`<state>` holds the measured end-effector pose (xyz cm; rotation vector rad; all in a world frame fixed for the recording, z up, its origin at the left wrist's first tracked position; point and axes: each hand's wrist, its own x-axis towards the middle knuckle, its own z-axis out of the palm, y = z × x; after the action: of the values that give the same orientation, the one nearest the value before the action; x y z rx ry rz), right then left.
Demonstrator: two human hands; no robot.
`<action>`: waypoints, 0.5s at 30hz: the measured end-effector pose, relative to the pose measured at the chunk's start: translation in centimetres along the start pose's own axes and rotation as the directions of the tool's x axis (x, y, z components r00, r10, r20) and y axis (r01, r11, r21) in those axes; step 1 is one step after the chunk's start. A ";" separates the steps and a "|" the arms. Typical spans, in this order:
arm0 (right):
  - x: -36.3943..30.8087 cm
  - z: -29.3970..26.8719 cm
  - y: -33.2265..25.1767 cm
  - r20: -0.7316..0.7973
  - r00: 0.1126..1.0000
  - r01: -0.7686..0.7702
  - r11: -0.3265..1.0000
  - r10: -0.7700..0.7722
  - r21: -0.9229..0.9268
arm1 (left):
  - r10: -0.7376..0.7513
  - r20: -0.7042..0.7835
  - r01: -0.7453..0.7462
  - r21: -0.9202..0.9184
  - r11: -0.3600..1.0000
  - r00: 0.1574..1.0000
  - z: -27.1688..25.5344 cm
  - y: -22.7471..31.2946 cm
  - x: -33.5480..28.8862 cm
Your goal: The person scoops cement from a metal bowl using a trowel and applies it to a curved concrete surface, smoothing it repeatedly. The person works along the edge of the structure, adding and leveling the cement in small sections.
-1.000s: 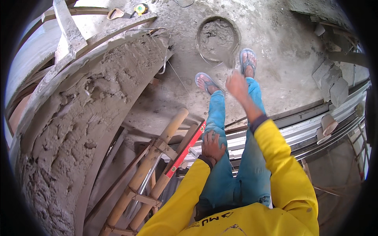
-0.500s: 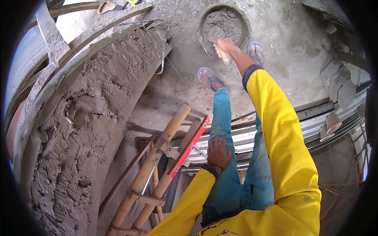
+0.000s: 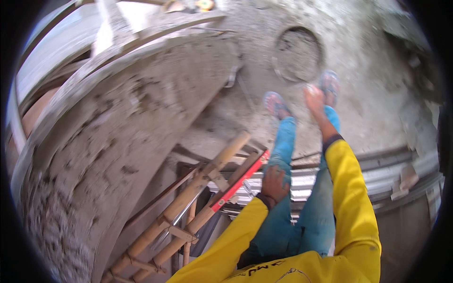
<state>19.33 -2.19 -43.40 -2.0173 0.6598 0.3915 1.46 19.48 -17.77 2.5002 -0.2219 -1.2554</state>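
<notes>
Risk first. I'm perched on a plank, left hand (image 3: 275, 183) flat on my knee, open, gripping nothing. Nothing steadies me, so a lean forward could tip me toward the bamboo ladder (image 3: 188, 212) just left, or knock the red level (image 3: 239, 180) lying against it.

Right hand (image 3: 315, 100) is stretched far out over my feet, fingers loosely spread; blurred, but I see nothing in it.

Beyond it, the mortar pan (image 3: 298, 53) sits on the far floor: round, grey, filled.
</notes>
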 end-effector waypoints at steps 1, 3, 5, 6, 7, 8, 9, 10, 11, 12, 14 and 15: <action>0.0 0.1 0.7 -0.048 0.998 -0.035 0.995 0.039 0.093 | -0.077 0.107 0.077 0.003 0.997 0.991 -1.9 0.7 0.8; -1.3 -0.2 -1.1 -0.013 0.993 -0.114 0.960 0.121 0.256 | -0.167 0.223 0.175 -0.013 0.985 0.960 -3.5 2.0 1.0; -3.1 -2.7 -8.2 0.139 0.975 -0.216 0.894 0.175 0.392 | -0.192 0.239 0.207 -0.038 0.978 0.952 -2.9 2.1 0.6; -3.9 -3.2 -10.6 0.076 0.989 -0.147 0.876 0.126 0.460 | -0.194 0.220 0.203 -0.016 0.979 0.956 -2.7 2.2 0.7; -4.8 -3.5 -12.8 0.007 0.997 -0.074 0.851 0.082 0.520 | -0.196 0.202 0.198 0.006 0.980 0.960 -2.3 2.1 0.4; -5.9 -3.3 -15.2 -0.050 0.998 -0.004 0.819 0.039 0.574 | -0.208 0.183 0.207 0.023 0.978 0.961 -1.6 2.2 -0.1; -6.9 -3.2 -17.8 -0.142 0.989 0.054 0.800 0.039 0.597 | -0.196 0.148 0.194 0.026 0.981 0.969 -1.0 2.0 -0.2; -7.9 -2.7 -20.5 -0.230 0.972 0.113 0.782 0.041 0.614 | -0.204 0.180 0.207 -0.001 0.978 0.962 -1.1 1.9 -0.2; -9.0 -2.3 -23.2 -0.319 0.947 0.172 0.763 0.048 0.623 | -0.207 0.214 0.217 -0.027 0.976 0.955 -1.3 2.0 -0.2; -10.2 -1.7 -26.0 -0.302 0.951 0.171 0.708 0.063 0.685 | -0.208 0.247 0.228 -0.054 0.972 0.946 -1.4 1.9 0.0; -11.5 0.3 -30.3 -0.414 0.910 0.281 0.763 -0.020 0.581 | -0.143 0.103 0.145 -0.011 0.989 0.984 0.2 1.1 -0.5; -11.7 1.7 -31.7 -0.520 0.844 0.372 0.844 -0.134 0.386 | -0.100 0.033 0.099 0.017 0.995 0.994 1.8 0.2 -0.8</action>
<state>28.78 15.68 -16.27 -1.6858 0.6790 -0.4245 -0.45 19.11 -18.04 2.5326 -0.1170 -1.3404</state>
